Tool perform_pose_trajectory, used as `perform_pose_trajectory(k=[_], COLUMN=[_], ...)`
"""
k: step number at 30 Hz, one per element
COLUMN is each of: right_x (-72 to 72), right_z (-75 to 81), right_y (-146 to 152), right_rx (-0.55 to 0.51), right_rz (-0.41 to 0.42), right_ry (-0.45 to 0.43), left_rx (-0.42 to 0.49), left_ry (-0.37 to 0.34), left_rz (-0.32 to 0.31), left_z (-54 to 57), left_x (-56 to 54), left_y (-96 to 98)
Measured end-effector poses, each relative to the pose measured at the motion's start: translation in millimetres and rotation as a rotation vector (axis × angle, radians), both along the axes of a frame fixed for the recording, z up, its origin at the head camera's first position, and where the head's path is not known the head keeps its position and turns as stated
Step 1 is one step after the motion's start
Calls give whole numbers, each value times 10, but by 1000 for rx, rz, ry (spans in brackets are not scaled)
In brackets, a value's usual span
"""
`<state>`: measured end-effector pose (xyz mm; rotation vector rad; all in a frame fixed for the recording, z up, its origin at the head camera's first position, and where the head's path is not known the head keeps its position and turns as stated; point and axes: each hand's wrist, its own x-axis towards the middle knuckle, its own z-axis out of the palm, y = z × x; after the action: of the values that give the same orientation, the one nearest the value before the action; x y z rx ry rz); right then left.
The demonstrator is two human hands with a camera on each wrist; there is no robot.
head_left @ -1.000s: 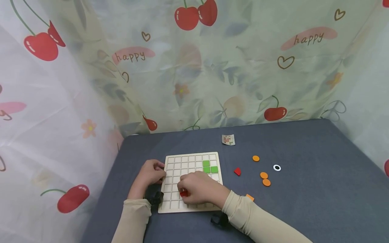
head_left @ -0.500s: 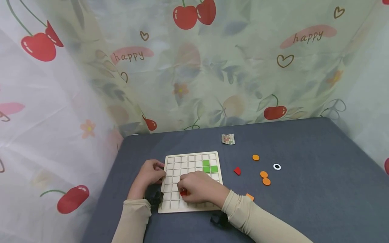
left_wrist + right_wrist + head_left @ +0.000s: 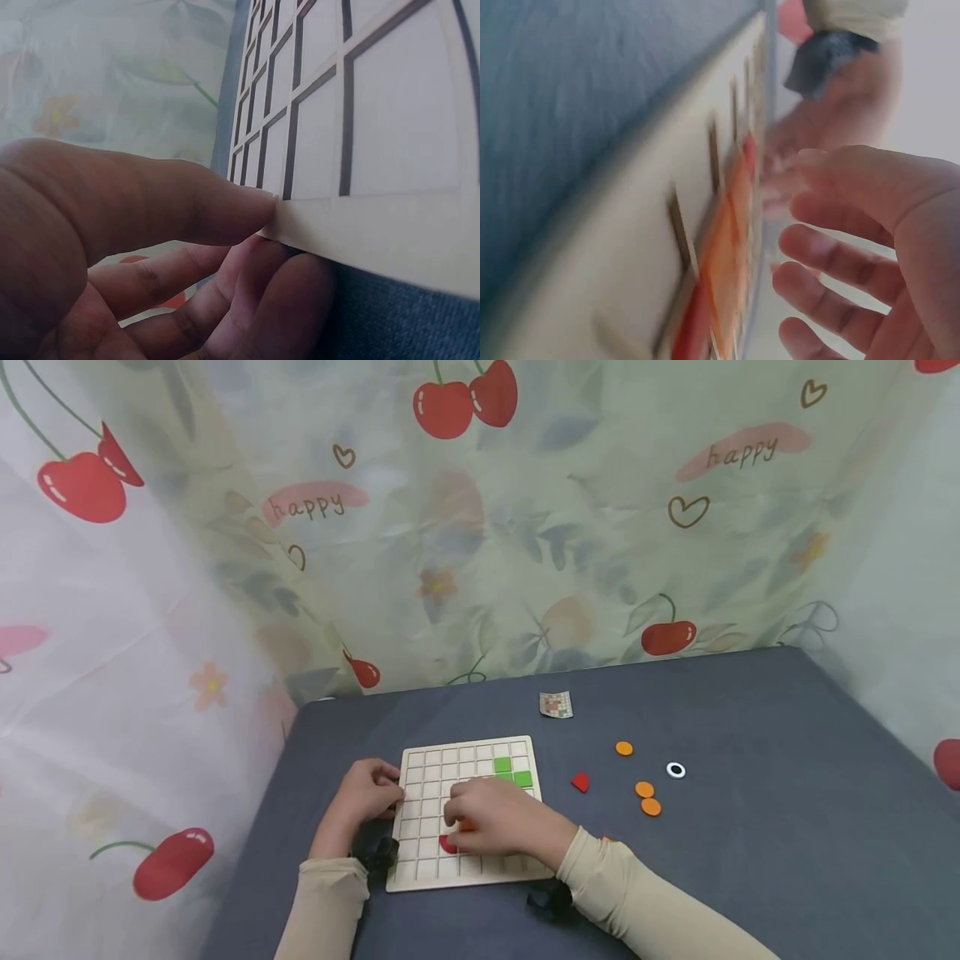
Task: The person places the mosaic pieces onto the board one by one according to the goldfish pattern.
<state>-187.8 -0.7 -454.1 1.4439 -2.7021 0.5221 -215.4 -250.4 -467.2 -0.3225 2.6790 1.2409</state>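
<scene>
My left hand (image 3: 367,791) grips the left edge of the cream grid board (image 3: 427,872). In the left wrist view the thumb (image 3: 240,214) lies on the board's rim and the other fingers curl below it. My right hand (image 3: 498,817) is over the lower middle of the board. Its fingers are loosely bent and apart, holding nothing, in the right wrist view. Beside its fingertips a red piece (image 3: 447,844) and an orange piece (image 3: 467,825) lie on the grid; the hand hides more of them. Green squares (image 3: 522,779) sit at the board's upper right.
Right of the board lie a red wedge-shaped piece (image 3: 581,782), orange discs (image 3: 644,789) and a white disc with a black centre (image 3: 676,770). A small patterned card (image 3: 556,705) is behind the board. An orange piece (image 3: 608,839) is partly covered by the right sleeve.
My right hand has come away from the red piece and shifted slightly right, uncovering more red and some orange. The head view has turned a little. My left hand keeps its grip.
</scene>
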Motion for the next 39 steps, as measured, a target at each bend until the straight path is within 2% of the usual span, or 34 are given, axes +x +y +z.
perform_pose_trajectory(k=[5,11,18,24,31,39], right_x=[-84,-158,-225,-222,-174,-154], right_z=[32,39,9,-23,-78,-151], right_y=[343,916,1671,2254,2675,2801], right_rx=[-30,-68,-79,-91,-93,-56], right_rz=[-93,-235,-398,-507,-562,-560], right_ry=[-51,-129,-114,-143,-144,-168], left_rx=[4,-1,-8,-2,2,6], left_ry=[11,6,5,-3,3,3], left_rz=[-7,-17,-12,-9,-7,1], left_z=[5,16,16,35,33,18], left_x=[21,30,22,22,26,30], left_y=[-10,-19,-19,-16,-12,-6])
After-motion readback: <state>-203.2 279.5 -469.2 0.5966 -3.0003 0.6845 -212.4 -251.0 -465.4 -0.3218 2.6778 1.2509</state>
